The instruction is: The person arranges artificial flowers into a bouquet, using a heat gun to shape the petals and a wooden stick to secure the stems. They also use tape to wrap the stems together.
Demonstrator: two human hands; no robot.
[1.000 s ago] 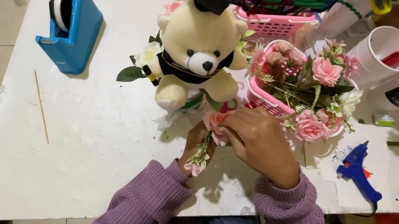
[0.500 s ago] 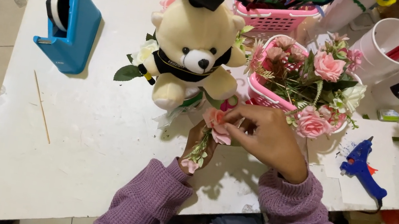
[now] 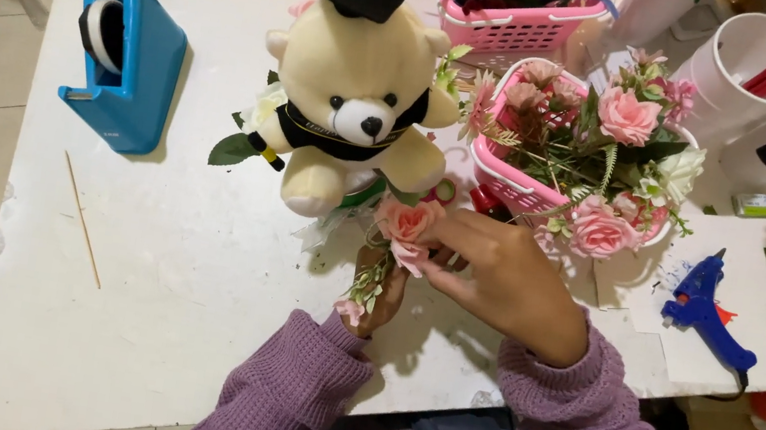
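Fingers (image 3: 443, 254) of the right hand (image 3: 504, 284) are pinched together on the pale pink artificial rose bloom (image 3: 407, 224), touching its lower petals. Left hand (image 3: 382, 291) sits directly below and left of those fingers, closed around the sprig of small green leaves and tiny pink buds (image 3: 368, 284) that hangs under the bloom; its fingertips are hidden, so exact finger contact cannot be told. Both wrists wear purple knitted sleeves (image 3: 295, 394).

Just above the fingers stands a cream plush bear with a black graduation cap (image 3: 361, 90). Up and to the right of the fingers sits a pink plastic basket filled with pink and white artificial flowers (image 3: 519, 187). Well to the right lies a blue glue gun (image 3: 707, 314) on white paper. Far left of the fingers rest a thin wooden skewer (image 3: 83, 219) and a blue tape dispenser (image 3: 123, 60), all on the white table (image 3: 146, 311).
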